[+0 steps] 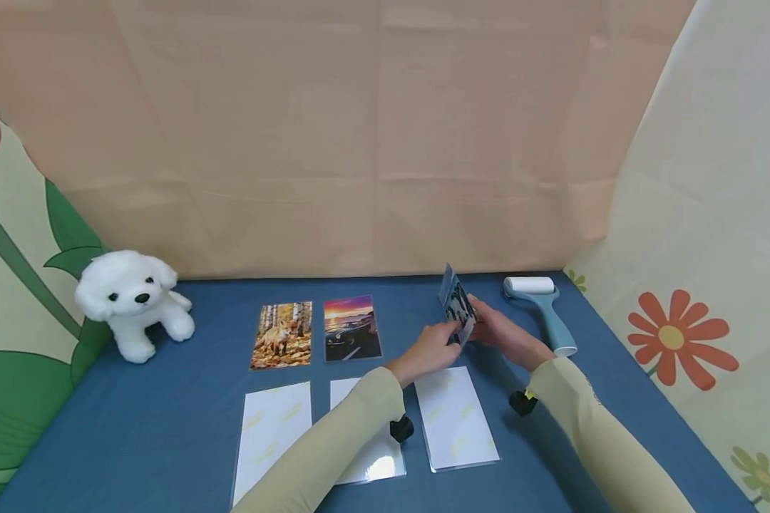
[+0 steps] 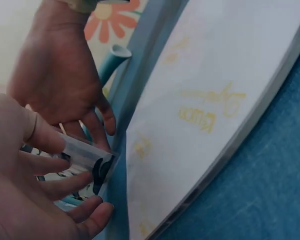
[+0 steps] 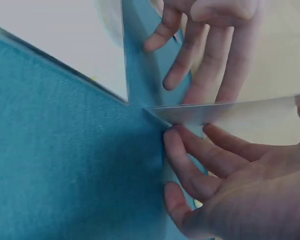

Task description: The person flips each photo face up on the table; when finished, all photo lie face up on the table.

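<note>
Above the back right of the table, a picture card (image 1: pixel 455 299) with dark shapes on it stands tilted between both hands. My right hand (image 1: pixel 505 332) holds it from the right, fingers on one face and thumb on the other in the right wrist view. From the left, my left hand (image 1: pixel 426 350) touches the card's printed side with mostly straight fingers. The left wrist view shows a clear strip (image 2: pixel 85 150) along the card's edge, partly hidden by fingers. Just below the hands lies a white sheet (image 1: pixel 457 420) with faint yellow marks and a clear border.
Two picture cards, a fox (image 1: pixel 282 335) and a car at sunset (image 1: pixel 351 329), lie left of the hands. Two more white sheets (image 1: pixel 276 420) lie in front, one partly under the left sleeve. A lint roller (image 1: pixel 545 310) is at right, a plush dog (image 1: pixel 135 303) at left.
</note>
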